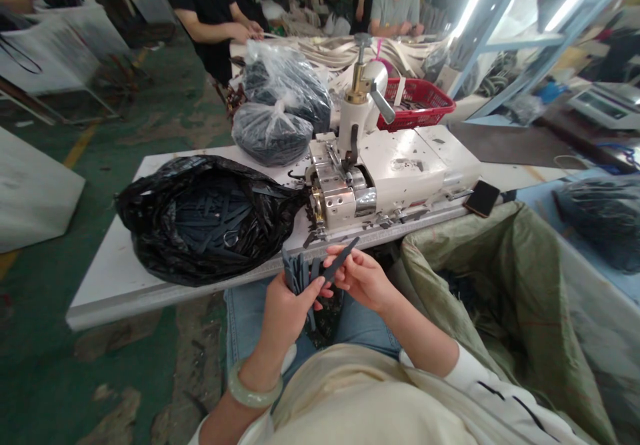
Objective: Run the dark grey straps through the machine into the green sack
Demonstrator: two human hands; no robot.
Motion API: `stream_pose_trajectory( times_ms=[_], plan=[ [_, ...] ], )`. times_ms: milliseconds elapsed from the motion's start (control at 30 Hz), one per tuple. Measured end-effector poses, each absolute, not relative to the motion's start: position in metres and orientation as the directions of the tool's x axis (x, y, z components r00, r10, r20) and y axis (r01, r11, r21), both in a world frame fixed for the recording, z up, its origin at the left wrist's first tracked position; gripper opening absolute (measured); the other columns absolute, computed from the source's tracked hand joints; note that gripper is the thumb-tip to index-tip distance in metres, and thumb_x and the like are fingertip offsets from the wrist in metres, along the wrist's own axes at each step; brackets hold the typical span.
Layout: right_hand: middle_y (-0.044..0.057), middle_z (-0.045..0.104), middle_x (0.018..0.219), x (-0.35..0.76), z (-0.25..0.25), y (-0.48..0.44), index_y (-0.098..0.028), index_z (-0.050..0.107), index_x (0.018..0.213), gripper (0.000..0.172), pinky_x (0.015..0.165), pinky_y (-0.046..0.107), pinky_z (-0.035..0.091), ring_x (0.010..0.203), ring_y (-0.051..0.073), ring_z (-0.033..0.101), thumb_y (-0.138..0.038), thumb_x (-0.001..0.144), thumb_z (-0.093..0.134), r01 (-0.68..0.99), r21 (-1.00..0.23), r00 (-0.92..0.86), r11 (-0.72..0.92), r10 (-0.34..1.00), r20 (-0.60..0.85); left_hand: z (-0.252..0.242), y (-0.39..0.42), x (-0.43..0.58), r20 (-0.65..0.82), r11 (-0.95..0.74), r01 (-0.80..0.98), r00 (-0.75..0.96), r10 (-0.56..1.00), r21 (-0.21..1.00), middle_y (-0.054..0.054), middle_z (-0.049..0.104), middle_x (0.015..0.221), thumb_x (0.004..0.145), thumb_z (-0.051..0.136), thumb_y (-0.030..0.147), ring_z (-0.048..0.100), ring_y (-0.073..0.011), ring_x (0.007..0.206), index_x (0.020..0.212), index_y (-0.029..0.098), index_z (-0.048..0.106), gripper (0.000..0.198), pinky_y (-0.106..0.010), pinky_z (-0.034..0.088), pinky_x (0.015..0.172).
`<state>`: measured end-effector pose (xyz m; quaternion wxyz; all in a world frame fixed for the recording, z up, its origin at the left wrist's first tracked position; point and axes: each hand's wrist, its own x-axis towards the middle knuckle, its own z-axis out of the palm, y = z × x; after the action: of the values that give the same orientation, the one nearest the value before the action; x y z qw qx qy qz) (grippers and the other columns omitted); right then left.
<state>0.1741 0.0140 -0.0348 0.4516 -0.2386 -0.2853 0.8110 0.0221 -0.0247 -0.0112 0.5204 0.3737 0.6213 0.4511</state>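
My left hand [290, 308] is closed round a bundle of dark grey-blue strips [299, 273], held upright over my lap. Between the fingers of my right hand [364, 277] is one dark strip [341, 260], slanting up to the right; its lower end meets my left thumb. Just beyond both hands stands a cream leather-skiving-type machine [400, 171] with a metal head [343, 198] and dark scraps about it. Left of it, an open black plastic bag [265, 215] holds many similar strips [207, 215], with a small metal ring among them.
Clear plastic bags of dark pieces [273, 131] and a red basket [425, 101] stand behind the machine. A phone [482, 198] lies on the table's right end. An open green sack [535, 278] is at my right. Two people [205, 15] [396, 5] work across the table.
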Motion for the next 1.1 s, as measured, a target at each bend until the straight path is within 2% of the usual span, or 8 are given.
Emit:
stream_pose_trajectory(
  times_ms=[267, 333, 433, 533, 633, 767, 1000, 1100],
  plan=[
    [0.002, 0.063, 0.073, 0.172, -0.043, 0.027, -0.018, 0.065, 0.083, 0.027, 0.045, 0.019, 0.031, 0.049, 0.007, 0.040, -0.042, 0.073, 0.072, -0.553, -0.731, -0.436, -0.400, 0.887, -0.156, -0.007, -0.022, 0.024, -0.326, 0.330, 0.004, -0.126, 0.937, 0.944, -0.010, 0.074, 0.077, 0.071, 0.072, 0.035, 0.070, -0.0228, 0.060, 0.091, 0.011, 0.062, 0.032, -0.026, 0.051, 0.043],
    [-0.001, 0.060, 0.063, 0.175, -0.041, 0.042, -0.016, 0.063, 0.074, 0.028, 0.042, 0.019, 0.027, 0.044, 0.005, 0.036, -0.044, 0.074, 0.071, -0.509, -0.799, -0.355, -0.320, 0.924, -0.144, -0.008, -0.021, 0.022, -0.328, 0.329, -0.008, -0.112, 0.938, 0.944, -0.010, 0.073, 0.074, 0.073, 0.070, 0.037, 0.067, -0.0206, 0.057, 0.086, 0.011, 0.064, 0.030, -0.025, 0.049, 0.042],
    [-0.004, 0.050, 0.047, 0.179, -0.034, 0.074, -0.015, 0.062, 0.068, 0.031, 0.039, 0.018, 0.021, 0.040, 0.004, 0.031, -0.045, 0.075, 0.069, -0.397, -0.902, -0.149, -0.166, 0.982, -0.116, -0.010, -0.019, 0.017, -0.296, 0.295, -0.028, -0.091, 0.951, 0.955, -0.005, 0.065, 0.055, 0.076, 0.067, 0.037, 0.058, -0.0145, 0.046, 0.071, 0.012, 0.066, 0.026, -0.024, 0.044, 0.042],
    [-0.008, 0.038, 0.037, 0.182, -0.025, 0.107, -0.014, 0.061, 0.065, 0.033, 0.036, 0.019, 0.014, 0.034, 0.003, 0.024, -0.046, 0.070, 0.070, -0.373, -0.914, -0.049, -0.161, 0.987, -0.154, -0.012, -0.019, 0.014, -0.260, 0.257, -0.055, -0.064, 0.963, 0.965, -0.001, 0.057, 0.046, 0.079, 0.063, 0.035, 0.049, -0.0109, 0.041, 0.064, 0.014, 0.066, 0.026, -0.023, 0.040, 0.043],
    [-0.009, 0.035, 0.035, 0.182, -0.016, 0.128, -0.014, 0.059, 0.060, 0.031, 0.034, 0.019, 0.010, 0.031, 0.002, 0.020, -0.041, 0.067, 0.072, -0.420, -0.877, -0.050, -0.231, 0.971, -0.232, -0.013, -0.018, 0.012, -0.263, 0.259, -0.065, -0.052, 0.963, 0.964, -0.001, 0.055, 0.045, 0.078, 0.064, 0.035, 0.047, -0.0105, 0.040, 0.063, 0.015, 0.066, 0.026, -0.022, 0.038, 0.043],
    [-0.010, 0.033, 0.035, 0.177, -0.013, 0.139, -0.013, 0.056, 0.057, 0.025, 0.032, 0.017, 0.009, 0.030, 0.002, 0.020, -0.030, 0.071, 0.068, -0.492, -0.828, -0.017, -0.267, 0.954, -0.298, -0.014, -0.017, 0.011, -0.270, 0.263, -0.100, -0.068, 0.960, 0.960, -0.002, 0.059, 0.050, 0.077, 0.065, 0.036, 0.046, -0.0101, 0.040, 0.063, 0.014, 0.065, 0.026, -0.023, 0.038, 0.042],
    [-0.012, 0.025, 0.035, 0.170, -0.013, 0.143, -0.016, 0.049, 0.055, 0.028, 0.032, 0.017, 0.011, 0.032, 0.002, 0.017, -0.028, 0.078, 0.059, -0.541, -0.814, 0.098, -0.211, 0.946, -0.310, -0.014, -0.015, 0.012, -0.282, 0.271, -0.129, -0.074, 0.957, 0.954, -0.003, 0.062, 0.055, 0.076, 0.066, 0.036, 0.047, -0.0100, 0.041, 0.063, 0.014, 0.064, 0.026, -0.023, 0.037, 0.041],
    [-0.011, 0.027, 0.036, 0.179, -0.012, 0.143, -0.016, 0.049, 0.056, 0.028, 0.033, 0.018, 0.012, 0.033, 0.003, 0.019, -0.031, 0.078, 0.059, -0.535, -0.832, 0.181, -0.151, 0.941, -0.287, -0.012, -0.016, 0.013, -0.291, 0.280, -0.135, -0.071, 0.954, 0.950, -0.003, 0.061, 0.053, 0.076, 0.066, 0.036, 0.046, -0.0099, 0.040, 0.062, 0.014, 0.064, 0.026, -0.023, 0.036, 0.040]
  ],
)
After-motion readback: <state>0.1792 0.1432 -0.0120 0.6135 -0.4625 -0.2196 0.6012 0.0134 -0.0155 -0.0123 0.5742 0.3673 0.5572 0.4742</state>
